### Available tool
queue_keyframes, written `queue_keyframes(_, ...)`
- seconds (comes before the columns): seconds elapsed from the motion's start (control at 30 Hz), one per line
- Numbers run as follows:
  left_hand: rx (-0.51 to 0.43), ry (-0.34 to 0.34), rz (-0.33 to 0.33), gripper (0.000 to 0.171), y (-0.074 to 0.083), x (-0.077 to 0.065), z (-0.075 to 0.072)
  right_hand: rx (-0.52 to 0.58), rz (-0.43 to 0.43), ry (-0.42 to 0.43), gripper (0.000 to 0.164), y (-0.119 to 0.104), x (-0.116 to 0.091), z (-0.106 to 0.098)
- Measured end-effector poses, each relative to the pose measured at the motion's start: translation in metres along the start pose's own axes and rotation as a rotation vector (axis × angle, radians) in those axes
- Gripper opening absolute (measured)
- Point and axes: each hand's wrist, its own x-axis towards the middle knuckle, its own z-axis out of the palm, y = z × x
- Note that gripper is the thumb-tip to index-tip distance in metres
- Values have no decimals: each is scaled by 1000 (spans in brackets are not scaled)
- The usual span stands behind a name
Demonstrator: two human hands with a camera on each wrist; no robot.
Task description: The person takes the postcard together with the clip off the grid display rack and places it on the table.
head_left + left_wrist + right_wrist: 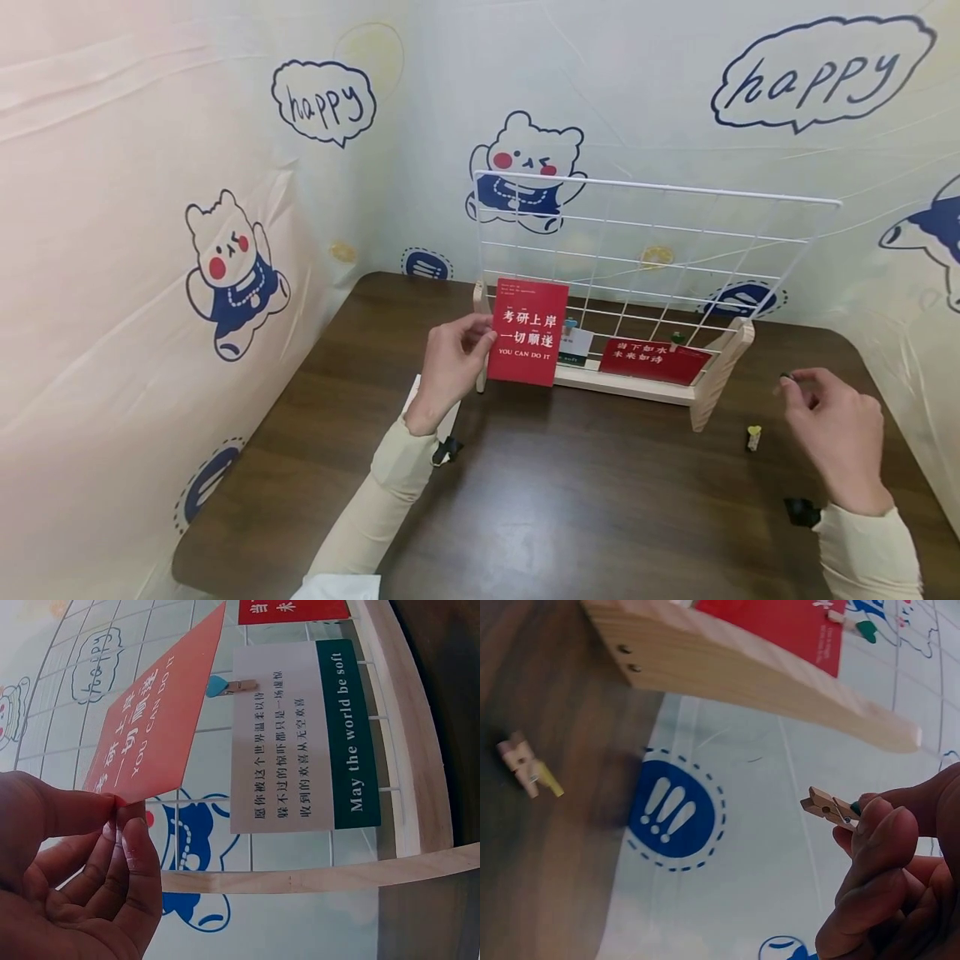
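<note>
A red card (527, 333) with white lettering is pinched at its left edge by my left hand (453, 362), in front of the left part of a white wire grid rack (652, 242). Between the thumb and fingers of my right hand (836, 433) is a small wooden clothespin (831, 808), to the right of the rack. Clipped low on the grid hang a white and green card (300, 742), under a blue-heart clothespin (231, 686), and another red card (654, 361) under a green-heart clothespin (678, 339). My left hand hides part of the rack's left foot.
A clothespin with a yellow heart (753, 437) lies on the dark wooden table (585, 500), right of the rack's wooden foot (720, 375). Beneath my left wrist is a white item (448, 423), partly hidden. Patterned cloth (420, 100) surrounds the table's back and sides.
</note>
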Motion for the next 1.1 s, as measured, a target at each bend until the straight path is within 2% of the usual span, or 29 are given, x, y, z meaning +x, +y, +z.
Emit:
queue_keyframes(0.7, -8, -18, -56, 30, -6, -7, 2, -37, 74, -110, 27, 20, -16, 8)
queue_keyframes(1.1, 15, -48, -58, 29, -11, -11, 6, -78, 148, -217, 27, 33, -23, 9)
